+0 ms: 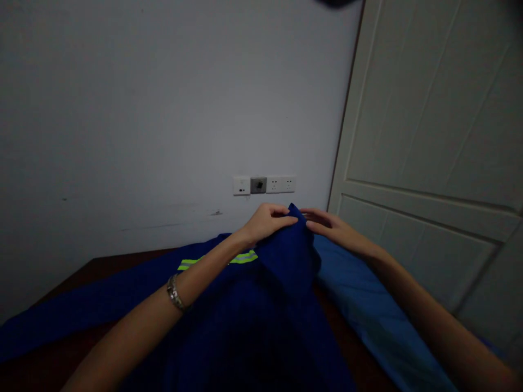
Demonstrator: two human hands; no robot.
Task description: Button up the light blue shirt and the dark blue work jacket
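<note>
A dark blue work jacket [281, 267] with a yellow-and-silver reflective band [245, 257] is spread over a dark reddish table, one long sleeve [73, 307] reaching to the left. Part of its cloth is raised to a peak between my hands. My left hand [267, 220] pinches this raised edge, thumb in front and fingers partly hidden behind. On the right side of the same fold, my right hand [330, 228] has its thumb against the cloth and its fingertips behind it. The front of the jacket is too dark to make out details.
A lighter blue cloth [359, 305] lies under my right forearm, along the table's right side. Behind the table [98, 267] is a pale wall with a row of sockets [281, 184] and a switch plate [241, 185]. A panelled door [408, 109] stands at the right.
</note>
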